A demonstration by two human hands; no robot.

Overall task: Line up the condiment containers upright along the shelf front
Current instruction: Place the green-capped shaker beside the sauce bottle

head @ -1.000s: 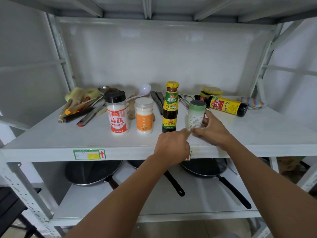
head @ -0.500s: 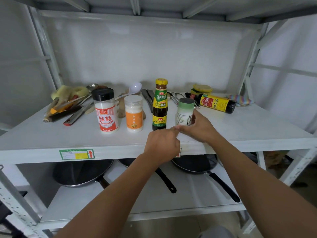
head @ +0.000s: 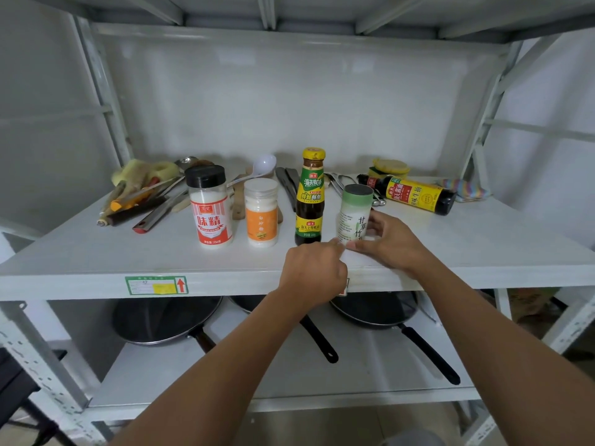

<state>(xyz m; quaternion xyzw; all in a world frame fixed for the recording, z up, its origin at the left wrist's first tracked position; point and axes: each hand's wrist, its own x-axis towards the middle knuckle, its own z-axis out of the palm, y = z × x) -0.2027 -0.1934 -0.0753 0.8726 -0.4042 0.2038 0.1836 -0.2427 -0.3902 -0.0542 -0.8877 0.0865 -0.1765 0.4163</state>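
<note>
Green-cap jar (head: pixel 353 217) was gripped upright by R hand (head: pixel 391 241) at frame centre; L hand (head: pixel 314 272) was curled, fingertips at its base.

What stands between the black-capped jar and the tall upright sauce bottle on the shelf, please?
In the head view, only the orange-labelled jar stands between the black-capped jar and the sauce bottle.

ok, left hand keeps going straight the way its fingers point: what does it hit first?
Likely the green-capped white cylindrical shaker: the left hand points up-right at its base, fingertips apparently already there. The right hand grips it from the other side.
</note>
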